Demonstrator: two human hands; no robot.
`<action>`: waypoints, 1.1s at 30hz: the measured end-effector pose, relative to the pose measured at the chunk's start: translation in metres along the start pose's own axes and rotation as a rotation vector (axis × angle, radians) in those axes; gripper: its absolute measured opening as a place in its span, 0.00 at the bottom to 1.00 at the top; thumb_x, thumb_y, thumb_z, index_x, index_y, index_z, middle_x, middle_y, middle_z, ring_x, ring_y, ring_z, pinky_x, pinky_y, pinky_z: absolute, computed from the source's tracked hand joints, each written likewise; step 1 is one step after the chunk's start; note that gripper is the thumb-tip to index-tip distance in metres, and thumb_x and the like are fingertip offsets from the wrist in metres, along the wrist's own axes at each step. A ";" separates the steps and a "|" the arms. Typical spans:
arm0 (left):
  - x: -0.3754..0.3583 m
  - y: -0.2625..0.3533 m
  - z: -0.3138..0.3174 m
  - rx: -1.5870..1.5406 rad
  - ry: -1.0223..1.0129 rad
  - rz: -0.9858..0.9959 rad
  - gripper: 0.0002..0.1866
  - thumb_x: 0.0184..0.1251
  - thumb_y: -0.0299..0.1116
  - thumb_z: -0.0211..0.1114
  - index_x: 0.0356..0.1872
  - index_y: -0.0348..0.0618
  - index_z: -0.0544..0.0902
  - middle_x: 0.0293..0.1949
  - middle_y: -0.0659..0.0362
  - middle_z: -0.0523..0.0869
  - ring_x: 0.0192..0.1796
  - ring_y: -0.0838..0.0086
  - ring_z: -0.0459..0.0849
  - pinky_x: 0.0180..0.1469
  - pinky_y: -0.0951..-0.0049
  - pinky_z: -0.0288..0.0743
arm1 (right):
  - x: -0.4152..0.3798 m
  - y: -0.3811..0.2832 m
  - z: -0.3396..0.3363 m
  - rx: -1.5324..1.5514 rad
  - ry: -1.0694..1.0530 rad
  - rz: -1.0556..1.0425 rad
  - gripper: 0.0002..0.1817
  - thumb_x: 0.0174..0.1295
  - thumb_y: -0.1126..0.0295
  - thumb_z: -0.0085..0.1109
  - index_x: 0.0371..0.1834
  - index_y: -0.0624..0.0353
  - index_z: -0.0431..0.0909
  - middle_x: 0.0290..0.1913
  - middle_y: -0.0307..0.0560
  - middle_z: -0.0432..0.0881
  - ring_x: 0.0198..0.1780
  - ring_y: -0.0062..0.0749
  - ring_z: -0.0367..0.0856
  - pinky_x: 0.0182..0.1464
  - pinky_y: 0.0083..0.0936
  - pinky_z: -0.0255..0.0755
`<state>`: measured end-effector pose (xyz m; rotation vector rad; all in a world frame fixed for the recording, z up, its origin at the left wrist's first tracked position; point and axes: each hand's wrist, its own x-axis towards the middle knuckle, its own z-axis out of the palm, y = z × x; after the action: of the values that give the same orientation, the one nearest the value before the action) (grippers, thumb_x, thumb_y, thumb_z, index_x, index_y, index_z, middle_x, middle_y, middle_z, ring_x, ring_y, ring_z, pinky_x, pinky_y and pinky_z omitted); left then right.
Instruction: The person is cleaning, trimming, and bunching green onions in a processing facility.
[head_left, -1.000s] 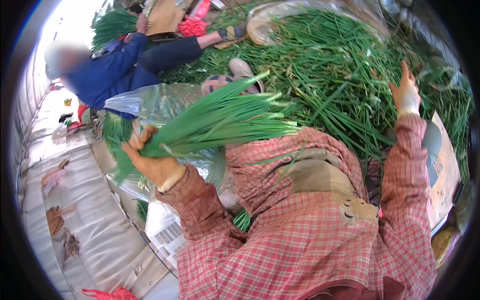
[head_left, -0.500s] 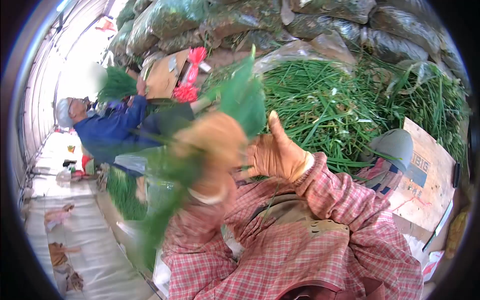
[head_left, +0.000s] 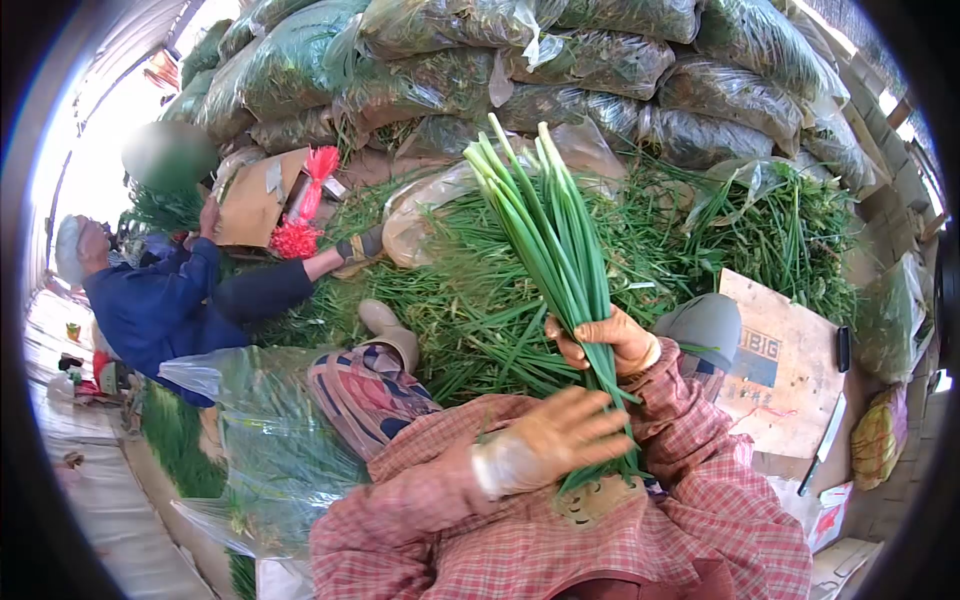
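Note:
A bunch of chives (head_left: pixel 570 235), long and green with pale stalk ends pointing up, stands tilted in front of me. My right hand (head_left: pixel 618 340), in a tan glove, is closed around its lower part. Just below it, my left hand (head_left: pixel 570 432), gloved too, has its fingers spread and crosses in front of the hanging leaf ends. Loose chives and trimmings (head_left: pixel 480 330) lie in a broad heap beyond my hands.
Stuffed clear bags (head_left: pixel 420 85) are stacked along the back. A knife (head_left: pixel 822 445) lies by a wooden board (head_left: pixel 775 370) at right. A co-worker (head_left: pixel 170 300) sits at left near pink-red ties (head_left: pixel 308 200). A plastic sheet (head_left: pixel 285 440) lies at left.
The bunch was blurred in my left hand at left; now it is upright in my right hand. My left hand has moved right and opened. The view has shifted too.

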<state>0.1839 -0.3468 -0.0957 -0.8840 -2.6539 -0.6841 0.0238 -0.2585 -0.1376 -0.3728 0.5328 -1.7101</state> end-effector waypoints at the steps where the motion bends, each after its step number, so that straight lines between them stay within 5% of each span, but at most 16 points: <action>1: -0.008 -0.002 -0.017 -0.122 -0.046 -0.183 0.24 0.51 0.38 0.62 0.51 0.43 0.73 0.50 0.53 0.75 0.55 0.63 0.72 0.61 0.65 0.61 | -0.009 -0.006 -0.001 -0.070 0.042 0.019 0.24 0.52 0.72 0.61 0.53 0.61 0.67 0.42 0.50 0.75 0.27 0.26 0.73 0.27 0.19 0.68; 3: -0.044 -0.020 -0.041 -0.687 0.222 -0.716 0.30 0.49 0.32 0.66 0.57 0.43 0.67 0.53 0.53 0.72 0.58 0.64 0.69 0.62 0.66 0.59 | -0.026 -0.015 0.003 -0.185 0.070 0.059 0.23 0.51 0.72 0.63 0.51 0.61 0.68 0.41 0.50 0.76 0.27 0.27 0.73 0.27 0.19 0.68; 5: -0.069 -0.049 -0.044 -0.915 0.680 -0.946 0.34 0.53 0.44 0.65 0.58 0.38 0.64 0.55 0.51 0.71 0.59 0.64 0.68 0.61 0.66 0.59 | -0.042 -0.014 0.003 -0.318 0.072 0.085 0.21 0.51 0.73 0.63 0.48 0.61 0.71 0.40 0.50 0.78 0.28 0.27 0.75 0.30 0.21 0.69; 7: -0.080 -0.074 -0.029 -1.065 0.846 -0.913 0.39 0.54 0.46 0.64 0.62 0.37 0.58 0.54 0.50 0.71 0.58 0.64 0.69 0.61 0.66 0.59 | -0.052 -0.007 0.008 -0.414 0.069 0.148 0.19 0.51 0.73 0.63 0.47 0.61 0.72 0.39 0.47 0.79 0.29 0.27 0.75 0.32 0.21 0.70; 10: -0.060 -0.082 -0.020 -1.633 1.018 -0.534 0.34 0.57 0.41 0.63 0.63 0.41 0.59 0.54 0.51 0.71 0.56 0.65 0.70 0.61 0.66 0.60 | -0.064 0.010 0.011 -0.580 0.123 0.273 0.18 0.53 0.77 0.60 0.49 0.61 0.71 0.37 0.40 0.78 0.33 0.23 0.75 0.37 0.23 0.71; 17: -0.050 -0.075 -0.022 -1.670 1.071 -0.731 0.29 0.56 0.37 0.65 0.57 0.35 0.66 0.47 0.58 0.77 0.50 0.73 0.75 0.54 0.70 0.68 | -0.075 0.039 0.028 -0.740 0.243 0.300 0.25 0.54 0.80 0.57 0.57 0.58 0.67 0.48 0.36 0.75 0.47 0.20 0.71 0.50 0.20 0.66; 22: -0.053 -0.077 -0.021 -1.725 1.081 -0.373 0.27 0.59 0.40 0.58 0.57 0.35 0.66 0.54 0.47 0.73 0.57 0.60 0.71 0.60 0.62 0.63 | -0.079 0.041 0.036 -0.747 0.188 0.240 0.23 0.57 0.76 0.57 0.57 0.60 0.66 0.53 0.38 0.73 0.54 0.23 0.68 0.57 0.23 0.60; 23: -0.056 -0.075 -0.021 -1.953 1.109 -0.423 0.30 0.60 0.43 0.58 0.58 0.35 0.63 0.56 0.49 0.71 0.59 0.60 0.70 0.61 0.62 0.62 | -0.079 0.045 0.035 -0.763 0.185 0.215 0.23 0.57 0.75 0.57 0.57 0.60 0.67 0.54 0.38 0.73 0.54 0.23 0.68 0.57 0.24 0.60; 25: -0.050 -0.070 -0.020 -2.039 1.160 -0.178 0.33 0.59 0.45 0.58 0.62 0.38 0.59 0.59 0.51 0.68 0.59 0.62 0.69 0.61 0.63 0.61 | -0.073 0.053 0.039 -1.173 0.269 0.163 0.33 0.53 0.73 0.60 0.63 0.58 0.57 0.54 0.49 0.73 0.51 0.35 0.74 0.51 0.27 0.67; 27: -0.040 -0.072 -0.022 -1.760 1.123 -0.520 0.39 0.55 0.44 0.63 0.64 0.42 0.54 0.59 0.54 0.68 0.59 0.64 0.69 0.61 0.65 0.62 | -0.054 0.060 0.064 -1.760 0.447 0.149 0.41 0.49 0.73 0.62 0.66 0.58 0.51 0.53 0.55 0.72 0.47 0.43 0.77 0.45 0.30 0.72; 28: -0.053 -0.090 0.003 -1.585 0.991 -0.499 0.42 0.53 0.41 0.66 0.66 0.48 0.52 0.63 0.48 0.62 0.62 0.56 0.64 0.61 0.60 0.63 | -0.048 0.068 0.063 -1.990 0.442 0.186 0.49 0.42 0.71 0.63 0.67 0.60 0.42 0.50 0.62 0.71 0.41 0.50 0.77 0.37 0.34 0.74; 31: -0.046 -0.094 0.005 -1.664 0.968 -0.646 0.35 0.50 0.31 0.67 0.61 0.42 0.61 0.50 0.52 0.76 0.52 0.61 0.76 0.56 0.63 0.69 | -0.041 0.093 0.051 -2.178 0.418 0.212 0.49 0.44 0.66 0.62 0.66 0.67 0.40 0.50 0.62 0.71 0.40 0.46 0.77 0.33 0.34 0.75; 32: -0.045 -0.097 0.009 -1.760 0.995 -0.654 0.29 0.49 0.29 0.68 0.55 0.39 0.68 0.42 0.54 0.81 0.45 0.62 0.80 0.53 0.65 0.72 | -0.039 0.089 0.055 -2.119 0.402 0.410 0.49 0.45 0.62 0.63 0.65 0.69 0.42 0.52 0.63 0.70 0.45 0.48 0.76 0.41 0.34 0.74; 33: -0.047 -0.101 0.010 -1.822 0.987 -0.624 0.28 0.48 0.29 0.68 0.53 0.39 0.69 0.41 0.55 0.81 0.44 0.63 0.80 0.52 0.65 0.72 | -0.038 0.077 0.057 -2.073 0.249 0.359 0.47 0.46 0.60 0.63 0.65 0.69 0.45 0.53 0.63 0.70 0.48 0.50 0.74 0.44 0.35 0.72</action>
<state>0.1576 -0.4359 -0.1575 0.2522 -0.8048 -2.7273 0.1252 -0.2414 -0.1294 -1.3349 2.2672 -0.2512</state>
